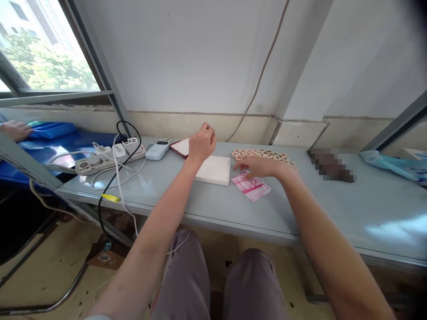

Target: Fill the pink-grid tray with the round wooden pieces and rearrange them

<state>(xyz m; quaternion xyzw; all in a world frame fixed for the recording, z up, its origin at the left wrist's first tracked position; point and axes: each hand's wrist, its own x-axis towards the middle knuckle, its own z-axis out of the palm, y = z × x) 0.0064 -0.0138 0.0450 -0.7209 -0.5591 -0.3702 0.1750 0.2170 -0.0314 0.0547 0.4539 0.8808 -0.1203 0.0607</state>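
Nearest the camera are the person's grey-mauve trouser legs [188, 275] under the edge of the grey bench [240, 218], with both bare forearms reaching out over it. Taking straight ahead as twelve, the left hand [202, 141] is raised at twelve o'clock, over the far left end of an open white box tray [213, 172]; its fingers are curled in towards the palm, and whether they pinch anything I cannot tell. The right hand [258, 167] is at one o'clock, palm down, fingers loosely apart, the tips over the far edge of a folded sheet with red lines [254, 190]; I cannot tell whether they touch it. Just beyond that hand, also at one, the round lettered pieces [263, 154] lie bunched together, partly hidden by the wrist. A shallow dark-red-edged box part [177, 150] sits between eleven and twelve, beside a pale power bank [158, 151] at eleven. The likeliest trouble is the right wrist or forearm: low beside the pieces, a sideways sweep could scatter them. Dragging the sheet could open its folds or nudge the tray, while lowering the left hand carelessly could knock the tray askew. Farther round, between ten and eleven, looped cables by the power strip [96, 163] could snag the left arm if it swung wide
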